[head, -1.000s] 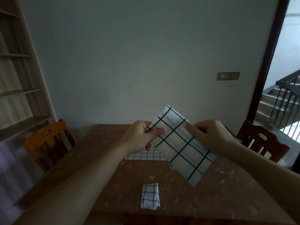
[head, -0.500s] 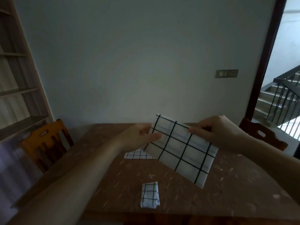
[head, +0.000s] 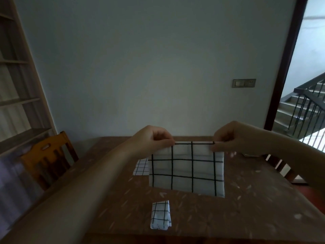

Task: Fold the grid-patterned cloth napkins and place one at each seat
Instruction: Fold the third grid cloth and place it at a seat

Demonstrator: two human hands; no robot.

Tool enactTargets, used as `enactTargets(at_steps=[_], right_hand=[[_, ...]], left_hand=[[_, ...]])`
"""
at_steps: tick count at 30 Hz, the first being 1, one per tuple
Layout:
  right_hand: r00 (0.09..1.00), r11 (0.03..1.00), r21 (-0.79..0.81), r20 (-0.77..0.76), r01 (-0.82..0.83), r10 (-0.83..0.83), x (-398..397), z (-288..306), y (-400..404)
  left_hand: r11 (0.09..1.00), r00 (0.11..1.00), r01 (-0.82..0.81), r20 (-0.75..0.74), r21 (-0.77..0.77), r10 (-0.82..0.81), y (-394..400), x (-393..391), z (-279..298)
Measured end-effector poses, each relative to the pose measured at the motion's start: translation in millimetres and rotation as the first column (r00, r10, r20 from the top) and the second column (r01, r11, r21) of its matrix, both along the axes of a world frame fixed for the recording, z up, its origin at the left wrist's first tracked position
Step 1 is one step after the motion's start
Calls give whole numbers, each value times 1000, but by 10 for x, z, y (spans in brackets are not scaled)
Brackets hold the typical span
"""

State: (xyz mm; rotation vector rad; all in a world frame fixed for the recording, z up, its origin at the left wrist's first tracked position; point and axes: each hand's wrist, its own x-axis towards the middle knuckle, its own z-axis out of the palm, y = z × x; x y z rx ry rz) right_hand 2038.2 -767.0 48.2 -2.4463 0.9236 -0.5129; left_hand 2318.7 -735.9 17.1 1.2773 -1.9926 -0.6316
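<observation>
A white napkin with a black grid [head: 188,169] hangs in the air above the brown table [head: 228,208], its top edge level. My left hand [head: 154,140] pinches the upper left corner and my right hand [head: 230,138] pinches the upper right corner. A small folded grid napkin [head: 161,215] lies on the table near the front edge. Behind the held napkin, part of another flat grid napkin [head: 141,167] shows on the table; the rest of it is hidden.
An orange wooden chair [head: 47,159] stands at the table's left side, and a dark chair [head: 281,168] at the right. Shelves [head: 15,103] line the left wall. An open doorway at the right leads to a staircase [head: 306,110].
The held napkin has turned from a tilted diamond to a level rectangle hanging straight down. Both hands have moved apart to its top corners and risen slightly.
</observation>
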Motion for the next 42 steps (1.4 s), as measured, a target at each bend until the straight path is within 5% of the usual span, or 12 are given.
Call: enactTargets(at_steps=[4,8,18,33,42], right_hand=[[974,998,-23,222,53,-47,15,6,-53],[965,997,-53,260,60,-44,164,38,-5],[900,859,-298,269,417,-344,149,-169,58],[955,870,-415,235,266,-180,92,-148,174],[965,952,-242,226,188,-133,73,-61,176]], left_hand=[[991,994,84,62,100,-90,13,-79,48],[992,989,111,93,59,-116,41,-436,44],[998,954,-43,-298,-34,31,-46,-534,-141],[976,901,-190,-414,-103,132,98,-503,-244],[1000,959,4,-284,-2,-5,192,-355,-258]])
